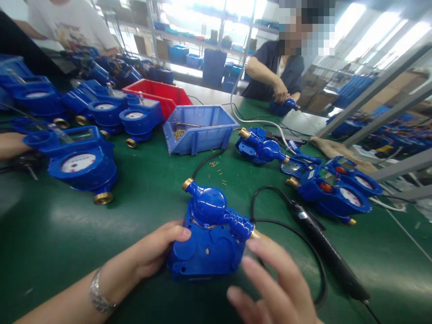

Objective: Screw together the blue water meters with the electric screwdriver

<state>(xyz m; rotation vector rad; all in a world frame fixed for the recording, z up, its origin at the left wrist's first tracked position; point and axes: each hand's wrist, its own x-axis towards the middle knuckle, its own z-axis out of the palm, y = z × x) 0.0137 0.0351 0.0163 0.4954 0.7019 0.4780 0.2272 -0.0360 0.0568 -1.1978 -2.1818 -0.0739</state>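
A blue water meter [211, 234] lies upside down on the green table mat [67, 234] just in front of me, brass ends sticking out at top left and right. My left hand [153, 249] grips its left side, thumb on top. My right hand [275, 281] hovers by its right end with fingers spread, touching or nearly touching the brass fitting. A black electric screwdriver [324, 245] with its cable lies to the right of the meter.
A blue bin [199, 128] with small brass screws stands behind, a red bin [158, 94] beyond it. Several blue meters lie at left [83, 164] and right [334, 186]. Loose screws [218, 168] dot the mat. Another person [280, 76] works across the table.
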